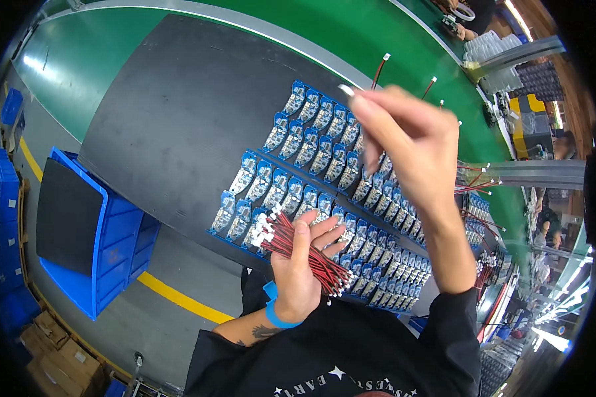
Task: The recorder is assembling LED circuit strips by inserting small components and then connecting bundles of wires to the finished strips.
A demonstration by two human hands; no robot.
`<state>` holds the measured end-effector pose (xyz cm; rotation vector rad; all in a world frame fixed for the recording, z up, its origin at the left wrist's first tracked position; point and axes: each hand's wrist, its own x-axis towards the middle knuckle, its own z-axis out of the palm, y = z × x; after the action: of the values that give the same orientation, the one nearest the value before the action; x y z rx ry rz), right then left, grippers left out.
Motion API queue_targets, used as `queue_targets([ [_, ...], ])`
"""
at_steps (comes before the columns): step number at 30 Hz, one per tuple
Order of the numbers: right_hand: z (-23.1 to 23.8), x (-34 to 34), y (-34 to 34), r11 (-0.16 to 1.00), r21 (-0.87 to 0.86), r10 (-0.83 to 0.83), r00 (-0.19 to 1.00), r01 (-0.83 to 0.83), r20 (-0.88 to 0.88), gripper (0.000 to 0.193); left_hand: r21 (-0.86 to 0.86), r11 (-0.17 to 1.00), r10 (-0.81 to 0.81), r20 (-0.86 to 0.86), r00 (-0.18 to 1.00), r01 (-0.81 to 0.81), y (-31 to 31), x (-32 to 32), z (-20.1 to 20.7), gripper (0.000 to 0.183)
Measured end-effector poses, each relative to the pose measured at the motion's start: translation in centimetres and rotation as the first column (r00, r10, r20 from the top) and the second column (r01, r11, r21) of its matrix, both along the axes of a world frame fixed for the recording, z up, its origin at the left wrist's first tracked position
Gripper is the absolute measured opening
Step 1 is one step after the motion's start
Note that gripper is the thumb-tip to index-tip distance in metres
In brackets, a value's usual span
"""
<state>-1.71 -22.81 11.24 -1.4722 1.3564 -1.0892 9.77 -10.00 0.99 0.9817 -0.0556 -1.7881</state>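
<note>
A bundle of short red-and-black wires (319,266) with white plug ends rests across my left hand (295,283), the thumb lying over it and the fingers partly stretched out. My right hand (414,135) is raised above the far rows of boards, its fingers drawn together. A small white piece (346,89) shows at its fingertips, too blurred to name. Beneath both hands lie several rows of small curved circuit boards (309,151) in blue panels. Part of these rows is hidden by my right hand and forearm.
The boards lie on a black mat (172,99) over a green bench (324,26). More wires (480,182) stick out at the right end of the boards. A blue crate (116,245) with a black sheet stands at left; cardboard boxes (59,351) sit lower left. Another person's hand (467,33) shows top right.
</note>
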Motion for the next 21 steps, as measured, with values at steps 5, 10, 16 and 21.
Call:
queue_targets([
  [5, -3.2, -2.7, -6.2, 0.824, -0.183, 0.138, 0.501, -0.537, -0.854, 0.012, -0.006, 0.995, -0.098, -0.017, 0.995, 0.098, 0.5, -0.2, 0.1, 0.037],
  [10, -6.0, -4.3, -8.3, 0.676, -0.037, 0.118, 0.158, -0.736, -0.98, 0.013, -0.005, 0.993, -0.121, -0.021, 0.992, 0.121, 0.6, 0.0, 0.0, 0.036],
  [16, -6.1, -4.7, -8.1, 0.666, 0.023, 0.149, 0.103, -0.746, -0.983, 0.011, -0.001, 0.994, -0.113, -0.03, 0.993, 0.113, 0.4, 0.2, -0.1, 0.036],
  [21, -6.3, -4.6, -8.1, 0.673, 0.049, 0.137, 0.06, -0.738, -0.989, 0.01, -0.003, 0.994, -0.113, -0.042, 0.993, 0.113, 0.4, 0.2, -0.3, 0.035],
])
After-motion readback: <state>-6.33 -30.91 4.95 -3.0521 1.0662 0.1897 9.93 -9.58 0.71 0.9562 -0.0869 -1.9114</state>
